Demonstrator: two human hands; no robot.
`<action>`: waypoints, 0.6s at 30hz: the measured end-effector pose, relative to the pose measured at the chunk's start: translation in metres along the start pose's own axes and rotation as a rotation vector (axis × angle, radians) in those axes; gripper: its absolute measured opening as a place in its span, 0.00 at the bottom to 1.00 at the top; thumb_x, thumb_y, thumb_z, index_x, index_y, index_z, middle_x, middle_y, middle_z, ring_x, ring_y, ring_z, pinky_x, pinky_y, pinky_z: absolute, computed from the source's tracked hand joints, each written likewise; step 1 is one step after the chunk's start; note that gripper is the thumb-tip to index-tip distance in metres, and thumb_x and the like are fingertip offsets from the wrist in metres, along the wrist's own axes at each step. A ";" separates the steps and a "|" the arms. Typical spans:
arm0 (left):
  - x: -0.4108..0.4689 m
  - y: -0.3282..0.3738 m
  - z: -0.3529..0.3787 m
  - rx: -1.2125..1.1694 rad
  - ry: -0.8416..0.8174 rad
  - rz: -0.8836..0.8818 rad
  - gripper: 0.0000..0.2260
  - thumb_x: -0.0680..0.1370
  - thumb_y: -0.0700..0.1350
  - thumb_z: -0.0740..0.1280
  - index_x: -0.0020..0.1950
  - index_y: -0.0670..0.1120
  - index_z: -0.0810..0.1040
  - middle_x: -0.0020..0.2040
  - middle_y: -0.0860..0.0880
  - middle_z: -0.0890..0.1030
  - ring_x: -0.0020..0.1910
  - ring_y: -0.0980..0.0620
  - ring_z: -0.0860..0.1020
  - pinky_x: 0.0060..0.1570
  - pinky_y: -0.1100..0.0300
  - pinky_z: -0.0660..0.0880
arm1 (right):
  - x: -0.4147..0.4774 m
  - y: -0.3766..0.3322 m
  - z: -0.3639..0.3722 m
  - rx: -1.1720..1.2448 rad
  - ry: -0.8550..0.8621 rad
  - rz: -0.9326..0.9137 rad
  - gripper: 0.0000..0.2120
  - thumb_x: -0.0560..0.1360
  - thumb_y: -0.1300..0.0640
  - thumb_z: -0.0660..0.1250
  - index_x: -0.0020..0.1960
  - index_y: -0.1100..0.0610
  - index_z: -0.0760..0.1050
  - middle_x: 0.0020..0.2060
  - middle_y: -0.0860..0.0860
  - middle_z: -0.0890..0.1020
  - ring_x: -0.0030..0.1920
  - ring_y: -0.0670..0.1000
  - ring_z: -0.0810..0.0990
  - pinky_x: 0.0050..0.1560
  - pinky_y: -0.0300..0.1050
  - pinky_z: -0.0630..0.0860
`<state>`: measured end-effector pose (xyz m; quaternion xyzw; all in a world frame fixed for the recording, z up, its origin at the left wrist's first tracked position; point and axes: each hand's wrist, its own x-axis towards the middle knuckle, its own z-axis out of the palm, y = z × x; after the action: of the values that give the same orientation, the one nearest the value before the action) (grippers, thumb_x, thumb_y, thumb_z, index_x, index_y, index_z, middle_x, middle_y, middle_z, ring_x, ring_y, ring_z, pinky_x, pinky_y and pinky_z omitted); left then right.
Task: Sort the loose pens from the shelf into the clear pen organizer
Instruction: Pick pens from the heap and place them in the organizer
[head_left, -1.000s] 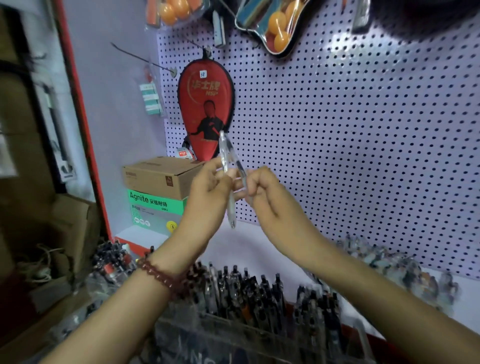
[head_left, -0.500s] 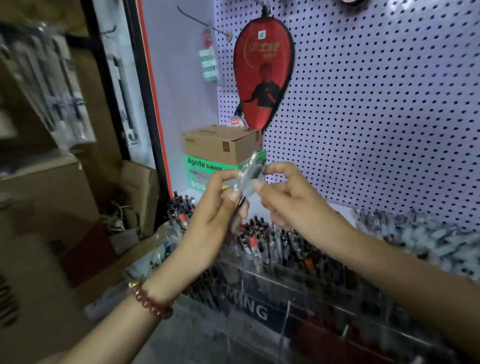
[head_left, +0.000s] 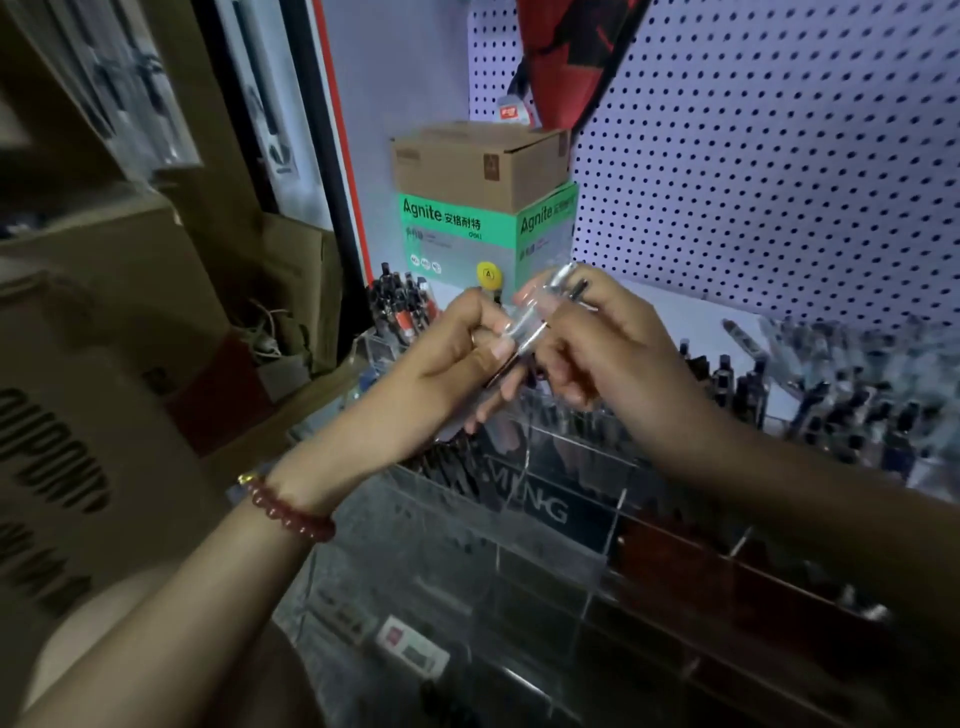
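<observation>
- Both hands are together, mid-frame, just above the clear organizer (head_left: 561, 525) w/ "MING" printed on the front wall.
- Left hand (head_left: 452, 358) has its fingers curled round the lower part of a clear pen (head_left: 535, 317). Could be more than 1 pen, too blurry to say.
- Right hand (head_left: 613, 348) pinches the upper part of it. The pen's tilted, top end up-right.
- Organizer slots hold lots of dark pens (head_left: 402, 309) standing up at the back left.
- Loose pens (head_left: 841, 348) piled on the shelf to the right, by the pegboard (head_left: 769, 156).
- Cardboard box (head_left: 478, 166) sits on a green Agnite box (head_left: 452, 239) behind the hands.
- Red bead bracelet (head_left: 291, 512) on the left wrist.
</observation>
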<state>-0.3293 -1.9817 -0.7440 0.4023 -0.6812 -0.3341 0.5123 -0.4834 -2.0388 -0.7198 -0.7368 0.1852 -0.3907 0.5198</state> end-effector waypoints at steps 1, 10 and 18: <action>-0.001 -0.002 -0.002 0.010 -0.017 -0.013 0.06 0.81 0.42 0.57 0.48 0.40 0.64 0.35 0.48 0.75 0.27 0.50 0.67 0.28 0.51 0.65 | -0.002 0.002 0.002 0.000 -0.001 -0.003 0.07 0.81 0.56 0.60 0.50 0.59 0.73 0.24 0.50 0.68 0.24 0.47 0.65 0.25 0.37 0.64; -0.018 -0.012 -0.033 0.479 -0.005 -0.160 0.05 0.77 0.37 0.68 0.52 0.42 0.76 0.45 0.49 0.81 0.46 0.54 0.80 0.48 0.56 0.77 | -0.013 0.027 0.014 -0.684 -0.020 -0.186 0.06 0.80 0.51 0.62 0.50 0.54 0.74 0.24 0.49 0.75 0.22 0.47 0.71 0.25 0.46 0.67; -0.030 -0.020 -0.046 0.949 -0.047 -0.198 0.10 0.74 0.40 0.69 0.52 0.53 0.77 0.42 0.59 0.81 0.42 0.58 0.80 0.44 0.52 0.78 | -0.013 0.046 0.029 -0.798 -0.119 -0.103 0.07 0.81 0.53 0.59 0.48 0.57 0.69 0.23 0.51 0.70 0.20 0.47 0.64 0.24 0.41 0.59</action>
<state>-0.2763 -1.9662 -0.7627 0.6469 -0.7282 -0.0427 0.2222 -0.4631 -2.0299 -0.7709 -0.9103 0.2548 -0.2704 0.1827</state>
